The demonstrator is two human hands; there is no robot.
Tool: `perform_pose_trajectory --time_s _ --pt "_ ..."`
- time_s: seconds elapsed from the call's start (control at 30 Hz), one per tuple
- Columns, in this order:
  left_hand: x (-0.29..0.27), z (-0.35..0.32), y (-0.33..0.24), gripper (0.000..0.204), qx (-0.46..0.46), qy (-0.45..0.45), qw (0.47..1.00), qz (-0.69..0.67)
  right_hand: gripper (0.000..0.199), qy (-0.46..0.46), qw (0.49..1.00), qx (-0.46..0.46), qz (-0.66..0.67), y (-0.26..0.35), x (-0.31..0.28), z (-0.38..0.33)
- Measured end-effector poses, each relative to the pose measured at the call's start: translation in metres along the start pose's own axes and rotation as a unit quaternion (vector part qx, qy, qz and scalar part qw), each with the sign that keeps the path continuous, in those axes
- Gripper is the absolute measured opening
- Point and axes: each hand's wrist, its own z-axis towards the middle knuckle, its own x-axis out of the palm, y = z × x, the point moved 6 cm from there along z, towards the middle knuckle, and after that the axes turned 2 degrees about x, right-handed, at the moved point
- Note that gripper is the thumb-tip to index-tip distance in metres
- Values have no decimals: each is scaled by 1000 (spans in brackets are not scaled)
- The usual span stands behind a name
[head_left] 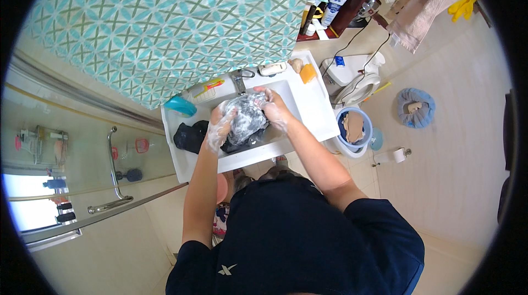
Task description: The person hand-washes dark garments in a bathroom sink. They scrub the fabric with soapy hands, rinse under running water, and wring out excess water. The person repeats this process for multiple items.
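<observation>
Bathroom walls of pale panel surround a white washbasin point(314, 109), with a teal-and-green patterned curtain point(181, 25) hanging beyond its tap point(240, 79). Just on the person's side of that tap, down in the basin, is a dark cloth thick with white suds point(246, 120). Both hands hold it: the left hand point(221, 124), to the left of the tap, is curled against the cloth's left side, and the right hand point(274, 109), to the right of the tap, grips its upper right part. Foam coats the fingers of both and runs onto the wrists. Left of the tap and nearer the person, a second dark cloth point(190, 136) lies bunched in the basin, beside the left hand. Farther left than the tap, along the rim, is a teal bottle point(180, 106); between the two is a yellow-and-red item point(213, 85), its kind unclear. Right of the tap are a white oblong object point(272, 69), a beige lump point(296, 65) and an orange block point(308, 73). Well to the tap's right are a toilet point(360, 87) and a pale blue bucket point(368, 124) holding clothes.
</observation>
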Motion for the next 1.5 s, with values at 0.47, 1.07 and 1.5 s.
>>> perform_pose_trajectory --time_s 0.47,1.07,1.5 --pt "25 28 58 21 120 249 756 -593 29 31 911 -177 -372 -3 76 11" --pt "0 36 32 39 71 -224 962 -139 23 -77 983 2 -165 -53 48 26" --pt "0 51 44 29 100 110 911 -384 51 37 961 -83 -263 -13 69 9"
